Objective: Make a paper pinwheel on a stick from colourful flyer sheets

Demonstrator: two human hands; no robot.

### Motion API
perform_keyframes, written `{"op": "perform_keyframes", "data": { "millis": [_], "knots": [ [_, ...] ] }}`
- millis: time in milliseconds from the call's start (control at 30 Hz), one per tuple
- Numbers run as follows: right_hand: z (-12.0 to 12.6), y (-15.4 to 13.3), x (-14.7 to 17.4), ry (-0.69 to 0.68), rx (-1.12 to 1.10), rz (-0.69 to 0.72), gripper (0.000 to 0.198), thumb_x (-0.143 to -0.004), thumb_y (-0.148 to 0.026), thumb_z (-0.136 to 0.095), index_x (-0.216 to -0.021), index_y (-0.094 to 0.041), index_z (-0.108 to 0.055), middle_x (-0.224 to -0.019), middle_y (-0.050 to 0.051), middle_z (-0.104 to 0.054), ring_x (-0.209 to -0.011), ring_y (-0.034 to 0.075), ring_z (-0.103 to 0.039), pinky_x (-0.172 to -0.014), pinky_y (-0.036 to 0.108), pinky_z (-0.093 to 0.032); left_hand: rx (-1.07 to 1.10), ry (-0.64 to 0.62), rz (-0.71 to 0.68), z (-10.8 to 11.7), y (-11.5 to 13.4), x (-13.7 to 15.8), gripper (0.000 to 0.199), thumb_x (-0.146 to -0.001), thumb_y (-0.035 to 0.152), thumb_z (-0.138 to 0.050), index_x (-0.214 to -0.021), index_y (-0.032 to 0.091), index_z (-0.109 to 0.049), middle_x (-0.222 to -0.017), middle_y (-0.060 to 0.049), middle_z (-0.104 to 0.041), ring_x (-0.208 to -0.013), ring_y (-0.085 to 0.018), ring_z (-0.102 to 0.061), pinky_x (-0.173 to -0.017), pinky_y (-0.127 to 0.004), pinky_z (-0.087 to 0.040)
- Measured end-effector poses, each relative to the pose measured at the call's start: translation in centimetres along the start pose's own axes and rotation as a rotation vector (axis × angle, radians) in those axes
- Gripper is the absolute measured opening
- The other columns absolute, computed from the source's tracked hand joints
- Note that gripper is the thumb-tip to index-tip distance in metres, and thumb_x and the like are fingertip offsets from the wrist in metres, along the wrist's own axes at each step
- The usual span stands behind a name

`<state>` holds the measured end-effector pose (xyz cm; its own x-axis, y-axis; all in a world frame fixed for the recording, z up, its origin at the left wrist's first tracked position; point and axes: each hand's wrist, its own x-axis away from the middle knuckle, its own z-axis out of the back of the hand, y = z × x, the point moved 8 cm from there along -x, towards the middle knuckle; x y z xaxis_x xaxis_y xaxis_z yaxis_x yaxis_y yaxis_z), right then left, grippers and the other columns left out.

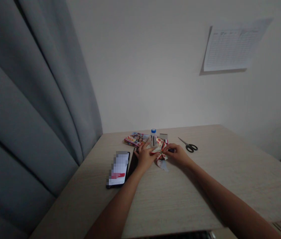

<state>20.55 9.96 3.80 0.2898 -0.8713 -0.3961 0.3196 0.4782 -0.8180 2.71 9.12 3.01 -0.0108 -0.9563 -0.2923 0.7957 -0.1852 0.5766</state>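
Observation:
Between my two hands is a piece of folded, patterned paper [161,155] in red, white and green, with a pale, thin flap at its near end. My left hand [145,158] rests at its left side, thumb and nearest finger on the paper, the other fingers spread toward the left. At the right side, my right hand [179,155] pinches the paper's edge with bent fingers. A small dark spot shows by those fingers; I cannot make out what it is. Just behind the left hand stands an upright glue bottle [153,138] with a blue cap.
Black-handled scissors [190,147] lie to the right, blades pointing away. Colourful printed booklets [135,139] are stacked behind my left hand. A lit phone [118,171] lies at left beside a dark flat object [132,163]. A wall and a grey curtain [63,83] border the table.

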Motion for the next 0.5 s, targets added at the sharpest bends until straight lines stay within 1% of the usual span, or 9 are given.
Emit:
{"op": "perform_keyframes", "data": {
  "millis": [133, 300, 433, 500],
  "knots": [
    [0.2, -0.6, 0.0, 0.006, -0.011, 0.011, 0.019, -0.079, -0.037, -0.07, -0.08, -0.02, -0.078, -0.086, 0.007, -0.076, -0.083, 0.022, -0.067, -0.083, 0.035, -0.051, 0.015, -0.025, 0.011, -0.3, 0.0, 0.0, 0.028, -0.077, 0.036, -0.078, -0.105, 0.031, -0.079, -0.15, -0.004, -0.052, -0.144, -0.034, -0.031, -0.119, -0.061, -0.013],
    [-0.1, -1.3, 0.2, -0.036, -0.016, 0.039, 0.014, -0.078, -0.032, -0.07, -0.077, -0.022, -0.08, -0.083, 0.006, -0.074, -0.081, 0.021, -0.066, -0.081, 0.034, -0.05, 0.05, -0.039, 0.018, -0.3, 0.2, 0.0, 0.017, -0.076, 0.032, -0.078, -0.093, 0.03, -0.08, -0.149, -0.004, -0.053, -0.143, -0.037, -0.032, -0.114, -0.073, -0.007],
    [-0.1, -1.3, 0.2, -0.028, 0.017, 0.052, 0.012, -0.078, -0.032, -0.072, -0.077, -0.023, -0.08, -0.083, 0.006, -0.074, -0.083, 0.022, -0.066, -0.083, 0.035, -0.049, 0.066, -0.03, 0.007, -0.4, 0.3, -0.1, 0.019, -0.078, 0.031, -0.077, -0.097, 0.029, -0.08, -0.147, -0.004, -0.054, -0.142, -0.035, -0.036, -0.116, -0.071, -0.011],
    [-0.1, -1.3, 0.2, -0.026, 0.018, 0.059, 0.012, -0.077, -0.033, -0.073, -0.078, -0.024, -0.08, -0.084, 0.006, -0.074, -0.084, 0.022, -0.065, -0.082, 0.036, -0.049, 0.066, -0.035, 0.008, -0.5, 0.2, -0.2, 0.022, -0.078, 0.03, -0.077, -0.1, 0.028, -0.079, -0.148, -0.005, -0.054, -0.143, -0.036, -0.035, -0.116, -0.071, -0.012]
  ]
}}
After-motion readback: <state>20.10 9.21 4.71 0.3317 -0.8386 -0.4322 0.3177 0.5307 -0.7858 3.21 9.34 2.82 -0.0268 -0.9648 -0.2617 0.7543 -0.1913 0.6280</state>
